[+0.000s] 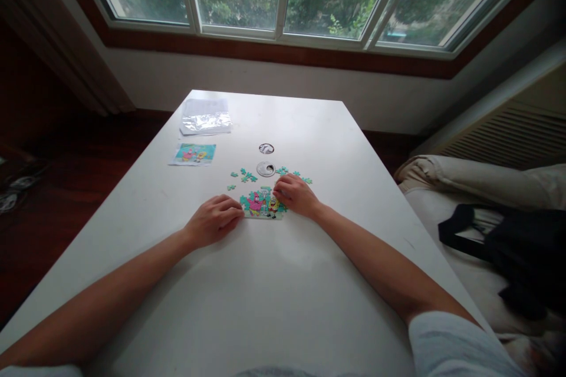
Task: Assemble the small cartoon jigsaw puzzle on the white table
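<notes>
A partly assembled jigsaw puzzle (pixel 260 206) with pink and yellow cartoon figures on teal lies flat on the white table. My left hand (pixel 216 219) rests at its left side, fingers curled together and the tips against its edge. Over the upper right part of the puzzle is my right hand (pixel 295 193), its fingers pinched together; whatever is between them is hidden. Loose teal puzzle pieces (pixel 246 176) are scattered just beyond the puzzle, and more pieces (pixel 305 179) lie past my right hand.
Two round discs (pixel 266 148) (pixel 263 169) lie beyond the puzzle. To the left are a printed picture card (pixel 194 154) and a clear plastic bag (pixel 206 118) on paper. A sofa (pixel 424 200) with dark cloth (pixel 522 247) stands right of the table (pixel 274 294); a window is ahead.
</notes>
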The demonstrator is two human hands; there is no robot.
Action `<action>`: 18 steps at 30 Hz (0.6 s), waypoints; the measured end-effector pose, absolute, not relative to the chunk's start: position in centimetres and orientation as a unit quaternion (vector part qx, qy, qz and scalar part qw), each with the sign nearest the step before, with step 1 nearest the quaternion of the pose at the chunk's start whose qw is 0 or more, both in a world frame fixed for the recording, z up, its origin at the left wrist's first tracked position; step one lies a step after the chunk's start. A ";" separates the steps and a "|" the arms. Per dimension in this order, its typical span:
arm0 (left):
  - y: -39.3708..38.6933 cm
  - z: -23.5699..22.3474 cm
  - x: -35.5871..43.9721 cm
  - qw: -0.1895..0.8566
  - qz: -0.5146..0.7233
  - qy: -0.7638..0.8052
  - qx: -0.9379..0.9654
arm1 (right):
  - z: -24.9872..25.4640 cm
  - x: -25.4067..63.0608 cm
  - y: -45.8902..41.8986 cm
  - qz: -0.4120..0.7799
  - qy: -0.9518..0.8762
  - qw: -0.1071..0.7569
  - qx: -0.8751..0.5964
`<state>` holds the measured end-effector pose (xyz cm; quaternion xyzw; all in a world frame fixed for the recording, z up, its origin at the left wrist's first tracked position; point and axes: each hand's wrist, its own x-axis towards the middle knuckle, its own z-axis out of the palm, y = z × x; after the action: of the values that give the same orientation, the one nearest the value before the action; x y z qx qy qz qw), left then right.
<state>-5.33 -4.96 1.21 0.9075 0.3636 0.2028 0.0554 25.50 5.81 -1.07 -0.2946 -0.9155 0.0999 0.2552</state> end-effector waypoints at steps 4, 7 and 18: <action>-4.5 0.7 -5.7 0.039 0.227 0.418 0.878 | -1.1 25.4 5.7 0.097 -0.915 0.260 -0.293; -3.5 0.0 -6.4 0.032 0.225 0.471 0.853 | -1.2 25.5 5.8 0.099 -0.912 0.269 -0.293; -1.5 -1.7 -6.8 0.025 0.122 0.529 0.840 | -1.3 25.6 6.4 0.127 -0.845 0.330 -0.401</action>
<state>-6.84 -1.46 -1.72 0.8397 0.5287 0.1215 0.0248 25.61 6.37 -1.30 -0.4010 -0.8449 0.1274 0.3302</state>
